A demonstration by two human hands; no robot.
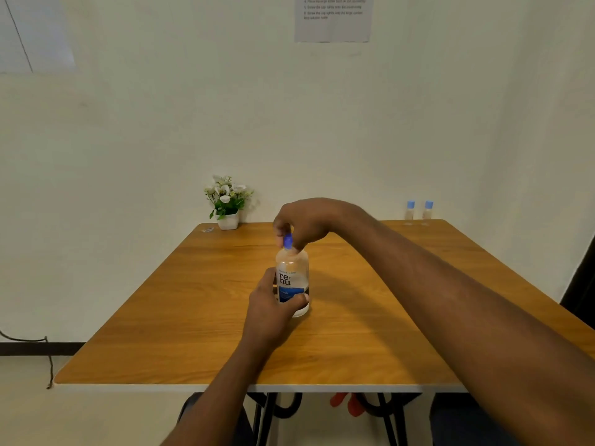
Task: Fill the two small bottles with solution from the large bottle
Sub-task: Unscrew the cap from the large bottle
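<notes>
The large clear bottle (293,272), with a white and blue label and a blue cap (288,241), stands upright in the middle of the wooden table (370,333). My left hand (273,309) wraps around its lower body. My right hand (306,225) comes from above, fingertips pinched on the blue cap. Two small clear bottles with light blue caps stand side by side at the table's far right corner, the left one (410,210) and the right one (428,210), both upright and capped, far from both hands.
A small white pot of white flowers (228,202) stands at the table's far left edge against the wall. A sheet of printed text (333,17) hangs on the wall. A cable (48,362) hangs at the left below table height.
</notes>
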